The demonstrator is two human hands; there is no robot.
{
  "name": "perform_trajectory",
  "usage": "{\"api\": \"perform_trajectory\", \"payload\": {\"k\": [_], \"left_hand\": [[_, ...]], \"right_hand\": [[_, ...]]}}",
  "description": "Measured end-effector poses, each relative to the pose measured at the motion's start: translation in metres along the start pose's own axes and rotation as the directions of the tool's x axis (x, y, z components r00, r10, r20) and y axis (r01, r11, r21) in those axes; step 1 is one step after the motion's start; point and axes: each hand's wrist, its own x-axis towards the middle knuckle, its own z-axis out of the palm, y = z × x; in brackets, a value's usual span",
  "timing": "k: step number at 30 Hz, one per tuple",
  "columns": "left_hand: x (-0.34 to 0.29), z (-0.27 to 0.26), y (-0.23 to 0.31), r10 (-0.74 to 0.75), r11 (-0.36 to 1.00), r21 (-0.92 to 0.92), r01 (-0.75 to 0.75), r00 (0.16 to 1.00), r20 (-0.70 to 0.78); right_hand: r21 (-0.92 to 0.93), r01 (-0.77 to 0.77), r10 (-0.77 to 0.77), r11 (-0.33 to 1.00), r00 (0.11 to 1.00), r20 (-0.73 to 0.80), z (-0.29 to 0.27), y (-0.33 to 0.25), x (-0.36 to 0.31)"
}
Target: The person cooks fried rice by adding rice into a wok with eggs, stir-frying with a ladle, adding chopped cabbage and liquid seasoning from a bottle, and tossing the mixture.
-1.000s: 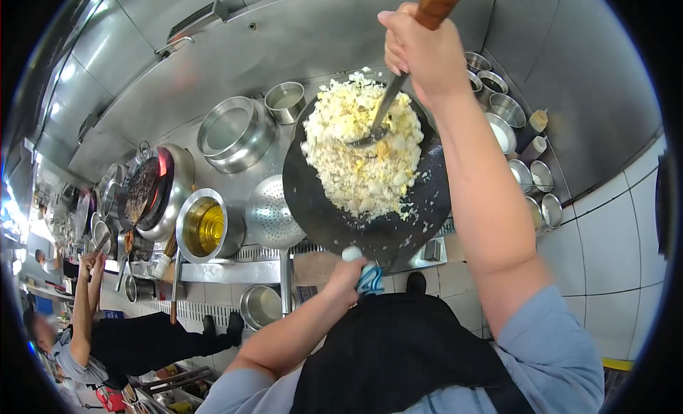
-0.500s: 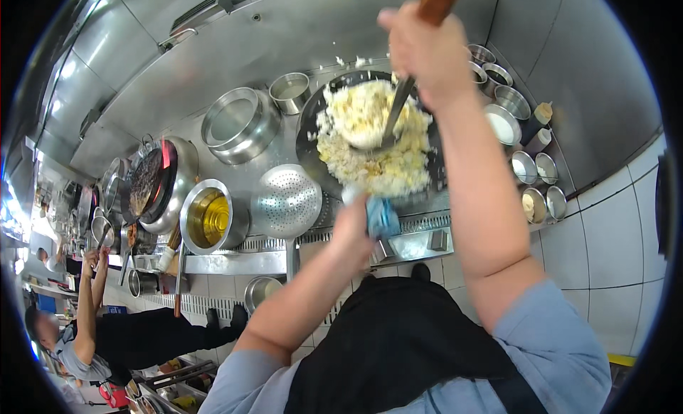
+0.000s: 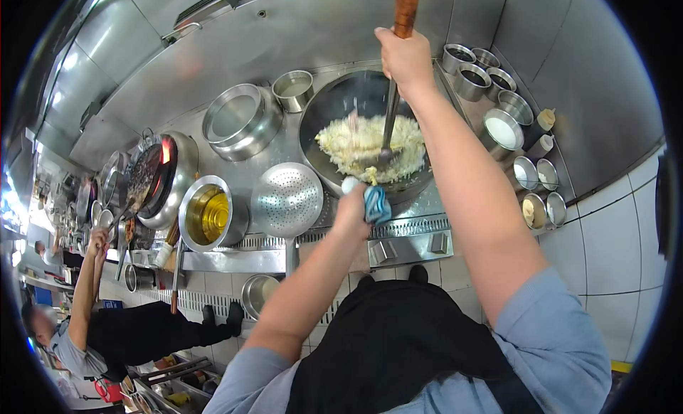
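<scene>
A dark wok (image 3: 324,104) sits on the stove, holding white rice mixed with yellow bits (image 3: 345,140), which look like egg. My right hand (image 3: 407,58) is wrapped round the wooden handle of a ladle (image 3: 390,119). The ladle's head rests down in the rice, partly hidden by it. At the wok's near edge my left hand (image 3: 351,209) is closed on a folded blue striped cloth (image 3: 377,205). Whatever part of the wok lies under that cloth is hidden.
Left of the wok lie a perforated strainer (image 3: 287,199), a pot of yellow oil (image 3: 215,218) and a lidded steel pot (image 3: 242,122). Steel seasoning tins (image 3: 502,133) and squeeze bottles (image 3: 541,145) line the right. A co-worker (image 3: 135,336) handles another wok (image 3: 158,179) at far left.
The wok has tipped back down, and the rice, earlier heaped and flying over the far rim, lies lower in it. My right hand has moved slightly left and down, with the ladle more upright.
</scene>
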Motion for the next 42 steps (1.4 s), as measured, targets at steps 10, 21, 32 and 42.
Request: {"api": "perform_trajectory", "payload": {"k": [10,21,32,42], "left_hand": [[-0.059,0.010,0.006,-0.038,0.998,-0.052,0.037,0.999,-0.001],[0.032,-0.021,-0.039,0.046,0.992,0.117,-0.045,0.999,-0.012],[0.014,-0.032,-0.041,-0.247,0.968,0.009,0.252,0.941,0.229],[-0.028,-0.050,-0.052,-0.210,0.978,0.020,0.209,0.970,0.126]], "right_hand": [[0.158,-0.130,0.107,0.979,0.983,0.152,-0.006,-0.068,0.014],[0.102,0.038,-0.038,0.994,0.999,0.003,0.001,-0.097,0.058],[0.077,-0.109,0.104,0.991,0.992,0.067,-0.030,0.067,-0.010],[0.265,-0.150,0.115,0.953,0.983,0.144,-0.018,0.080,-0.014]]}}
